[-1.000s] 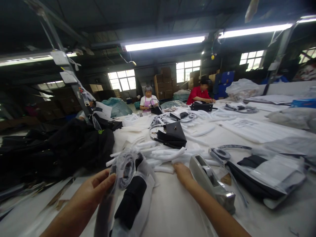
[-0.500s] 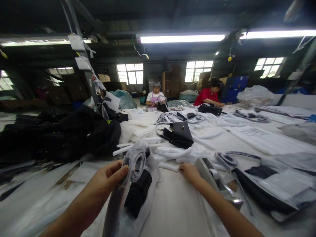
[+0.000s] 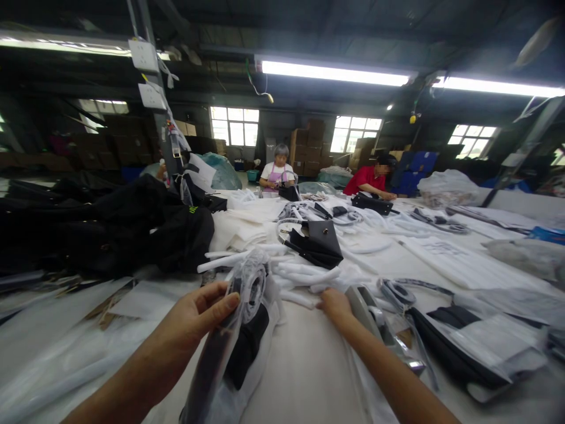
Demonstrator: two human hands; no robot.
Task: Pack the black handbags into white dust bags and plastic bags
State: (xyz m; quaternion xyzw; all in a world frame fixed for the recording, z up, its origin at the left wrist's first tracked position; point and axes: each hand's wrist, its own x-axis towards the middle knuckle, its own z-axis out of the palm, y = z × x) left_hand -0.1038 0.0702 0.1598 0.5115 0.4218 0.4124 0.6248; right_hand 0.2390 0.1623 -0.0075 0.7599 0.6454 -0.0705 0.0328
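Note:
My left hand [image 3: 194,321] pinches the upper edge of a clear plastic bag [image 3: 241,330] that holds a black item and a coiled strap. The bag hangs down toward the white table [image 3: 309,377]. My right hand [image 3: 334,303] reaches forward, knuckles up, with its fingertips at a heap of white paper rolls [image 3: 300,277]; the fingers are hidden from me. A grey tape dispenser [image 3: 375,324] lies just right of that hand. A black handbag [image 3: 320,241] sits beyond the rolls.
Black bags are piled at the left [image 3: 110,229]. More wrapped black bags and plastic sheets lie at the right [image 3: 468,347]. Two people [image 3: 278,174] [image 3: 371,176] work at the far end of the table. White paper sheets [image 3: 459,265] lie across the table.
The view has swung slightly left and down. My left hand has raised the bagged item a little toward the middle. My right hand stays at the paper rolls.

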